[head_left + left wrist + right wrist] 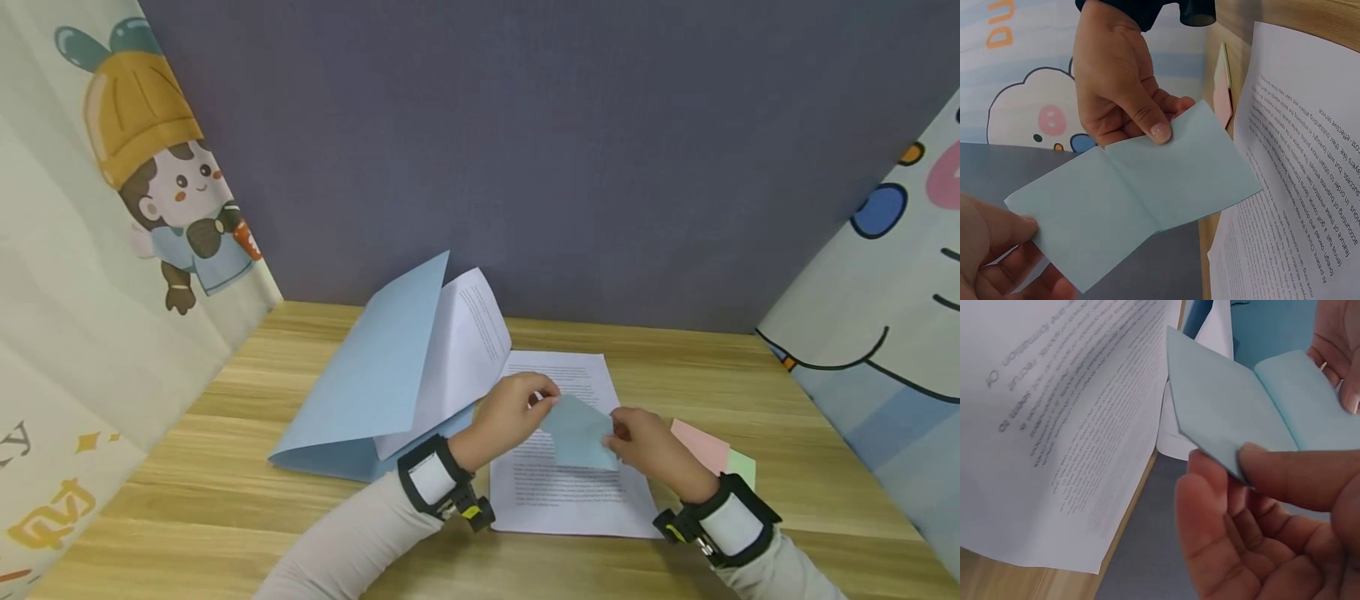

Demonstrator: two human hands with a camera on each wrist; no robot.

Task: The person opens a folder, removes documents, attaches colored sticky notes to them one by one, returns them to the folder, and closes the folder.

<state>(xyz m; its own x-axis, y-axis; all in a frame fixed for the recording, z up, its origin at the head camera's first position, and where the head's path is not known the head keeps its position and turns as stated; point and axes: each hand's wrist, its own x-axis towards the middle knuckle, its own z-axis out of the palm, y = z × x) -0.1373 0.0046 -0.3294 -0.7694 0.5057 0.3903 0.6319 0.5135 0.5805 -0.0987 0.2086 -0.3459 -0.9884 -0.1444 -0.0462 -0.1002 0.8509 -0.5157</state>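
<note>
A pad of light blue sticky notes (pixel 581 433) is held up over a printed sheet (pixel 566 492), spread into two square leaves that meet along a line. My left hand (pixel 517 410) pinches one leaf at its edge, thumb on top. The thumb and fingers of my right hand (pixel 651 446) grip the edge of the other leaf (pixel 1194 165). In the right wrist view the right thumb lies on the near leaf (pixel 1229 406), fingers behind it. Whether the leaves are still joined along the line is hard to tell.
Left of the sheet, a light blue folder (pixel 367 367) stands partly open with white printed pages (pixel 468 333) inside. Pink notes (pixel 701 446) and green notes (pixel 742 468) lie by the right wrist. A dark panel (pixel 480 167) rises behind the wooden table (pixel 225 500).
</note>
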